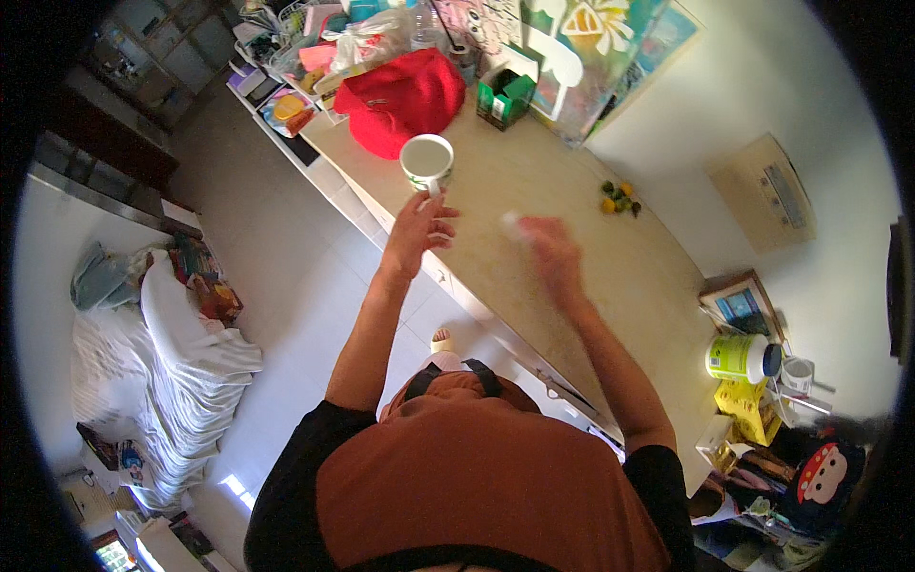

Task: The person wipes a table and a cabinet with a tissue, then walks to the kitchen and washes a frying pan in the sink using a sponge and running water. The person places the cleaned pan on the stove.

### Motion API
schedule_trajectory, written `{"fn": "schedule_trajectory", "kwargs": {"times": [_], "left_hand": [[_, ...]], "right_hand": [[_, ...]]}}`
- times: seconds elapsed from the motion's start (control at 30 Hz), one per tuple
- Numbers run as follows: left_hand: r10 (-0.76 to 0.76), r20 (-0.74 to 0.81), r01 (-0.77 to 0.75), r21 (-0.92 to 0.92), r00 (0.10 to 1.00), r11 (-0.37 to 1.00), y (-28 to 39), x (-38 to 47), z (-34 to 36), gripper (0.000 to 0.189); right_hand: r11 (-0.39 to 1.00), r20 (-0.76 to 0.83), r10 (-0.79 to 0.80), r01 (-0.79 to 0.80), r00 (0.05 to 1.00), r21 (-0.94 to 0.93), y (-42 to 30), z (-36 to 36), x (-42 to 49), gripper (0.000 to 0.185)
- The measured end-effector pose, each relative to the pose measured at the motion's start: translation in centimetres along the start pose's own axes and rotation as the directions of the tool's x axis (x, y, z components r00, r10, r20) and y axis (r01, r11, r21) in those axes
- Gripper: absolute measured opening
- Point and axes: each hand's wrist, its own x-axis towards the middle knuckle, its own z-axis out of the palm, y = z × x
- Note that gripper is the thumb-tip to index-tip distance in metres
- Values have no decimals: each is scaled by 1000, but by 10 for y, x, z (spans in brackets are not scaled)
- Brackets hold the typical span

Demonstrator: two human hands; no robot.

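Note:
A white mug with a green pattern (427, 163) stands near the front edge of the pale countertop (500, 286), beside a red cloth cap or bag (407, 96). The fingertips of my left hand (422, 232) are at the mug's handle; whether they grip it cannot be told. Over the counter, to the right of the mug, my right hand (550, 247) is blurred. Its fingers are closed on a small white object (512, 220), too blurred to name.
A green box (506, 96) and painted pictures (600, 50) stand at the back wall. Small green and yellow fruits (618, 199) lie near the wall. At the right are a white jar with a green label (736, 357) and a yellow box (748, 411). Clutter fills the far left end.

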Motion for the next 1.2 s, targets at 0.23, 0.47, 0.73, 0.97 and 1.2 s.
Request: {"fn": "schedule_trajectory", "kwargs": {"times": [0.23, 0.47, 0.73, 0.97, 1.2], "left_hand": [[-22, 32, 22, -7, 999, 1000, 0, 13, -3, 36], [73, -75, -67, 72, 995, 995, 15, -2, -23, 38], [-6, -104, 25, 179, 995, 983, 54, -89, -94, 32], [19, -297, 41, 194, 955, 980, 48, -165, -136, 36], [59, -460, -37, 57, 886, 998, 22, -205, -147, 33]], "right_hand": [[966, -111, -8, -21, 994, -259, 66, 34, 46, 32], [967, 18, -23, 27, 1000, -253, 53, 95, 110, 36], [970, 392, -205, 239, 897, -39, -51, 156, 91, 42], [956, 290, -230, 271, 929, -110, -76, 277, 185, 49], [894, 290, -362, 418, 886, -163, -85, 339, 208, 46]]}}
